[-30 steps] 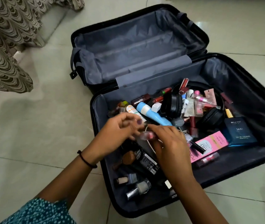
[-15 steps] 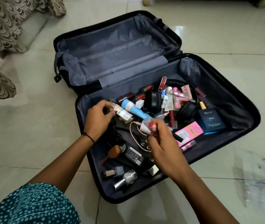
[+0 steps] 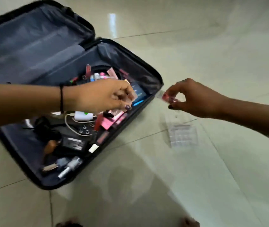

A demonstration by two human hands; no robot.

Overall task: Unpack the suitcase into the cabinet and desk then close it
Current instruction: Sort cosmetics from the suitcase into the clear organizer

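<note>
The black suitcase [image 3: 48, 187] lies open on the floor at the left, its lid [image 3: 32, 46] empty. The near half holds several cosmetics, a white charger [image 3: 83, 115], a black adapter [image 3: 74, 143], a pink box [image 3: 109, 122] and a blue perfume box [image 3: 139, 94]. My left hand [image 3: 97, 97] hovers over that half with fingers curled round a small pale item, blurred. My right hand [image 3: 194, 99] is out over the floor to the right of the suitcase and pinches a small red cosmetic [image 3: 167, 97].
A clear plastic organiser [image 3: 183, 135] lies on the pale tiled floor below my right hand. Nail polish bottles [image 3: 71, 163] lie at the suitcase's near end. My toes [image 3: 191, 222] show at the bottom edge. Bare tiles surround the suitcase.
My right hand has carried the red cosmetic out of the suitcase, rightward over the floor. My left hand has lifted and moved right above the contents. The view has swung right.
</note>
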